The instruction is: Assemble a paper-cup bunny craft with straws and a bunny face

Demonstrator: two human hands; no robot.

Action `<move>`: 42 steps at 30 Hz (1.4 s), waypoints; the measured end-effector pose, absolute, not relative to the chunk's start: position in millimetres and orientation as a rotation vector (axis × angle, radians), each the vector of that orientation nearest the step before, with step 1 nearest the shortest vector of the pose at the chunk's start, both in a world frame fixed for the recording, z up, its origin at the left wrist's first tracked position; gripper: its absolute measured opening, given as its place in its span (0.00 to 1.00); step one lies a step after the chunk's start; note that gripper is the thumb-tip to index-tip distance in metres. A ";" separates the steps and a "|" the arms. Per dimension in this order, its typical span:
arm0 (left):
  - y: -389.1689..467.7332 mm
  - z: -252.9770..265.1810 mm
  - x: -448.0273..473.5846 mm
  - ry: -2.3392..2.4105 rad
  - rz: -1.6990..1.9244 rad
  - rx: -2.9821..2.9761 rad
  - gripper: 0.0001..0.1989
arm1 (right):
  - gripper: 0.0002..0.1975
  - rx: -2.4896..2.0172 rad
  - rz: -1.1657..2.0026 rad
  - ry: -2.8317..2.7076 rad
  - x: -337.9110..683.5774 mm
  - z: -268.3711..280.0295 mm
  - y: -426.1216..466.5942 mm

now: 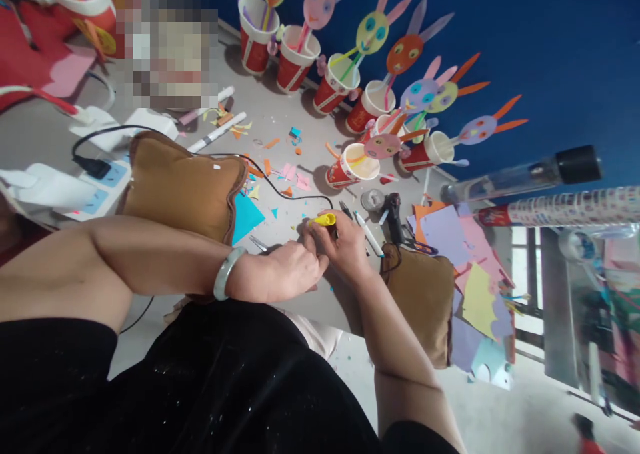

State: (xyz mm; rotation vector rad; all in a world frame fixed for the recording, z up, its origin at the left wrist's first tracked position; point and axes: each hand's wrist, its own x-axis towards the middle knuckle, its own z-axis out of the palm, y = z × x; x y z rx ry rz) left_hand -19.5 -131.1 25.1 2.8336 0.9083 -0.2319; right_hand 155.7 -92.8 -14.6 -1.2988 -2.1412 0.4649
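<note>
A small rolled piece of yellow paper sits between the thumb and fingers of my right hand, over the table near its front edge. My left hand, with a pale bangle on the wrist, is curled closed against the right hand's fingertips. What its fingers hold, if anything, is hidden. Metal tips of a tool poke out just behind the left hand. Right of my right hand lie a white marker and a black-handled tool with a cord.
Red paper cups with paper rabbit heads on sticks line the blue wall. Brown cushions flank my arms. Turquoise paper, scraps and a black cable lie ahead. Coloured sheets and a power strip are at the sides.
</note>
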 end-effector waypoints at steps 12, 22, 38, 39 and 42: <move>-128.8 28.2 -20.0 0.877 -0.272 2.831 0.34 | 0.07 -1.309 0.444 -2.170 155.4 -11.2 -93.1; -127.1 32.2 -18.6 0.895 -0.325 2.788 0.34 | 0.09 -1.368 0.474 -2.178 155.2 -11.1 -94.1; -131.3 21.4 -19.2 0.908 -0.228 2.855 0.32 | 0.11 -1.387 0.471 -2.152 153.5 -8.5 -94.4; -131.1 22.2 -19.3 0.912 -0.224 2.849 0.33 | 0.12 -1.397 0.477 -2.157 153.6 -8.6 -94.5; -130.7 23.5 -19.1 0.899 -0.248 2.821 0.32 | 0.11 -1.414 0.473 -2.166 153.5 -8.7 -95.4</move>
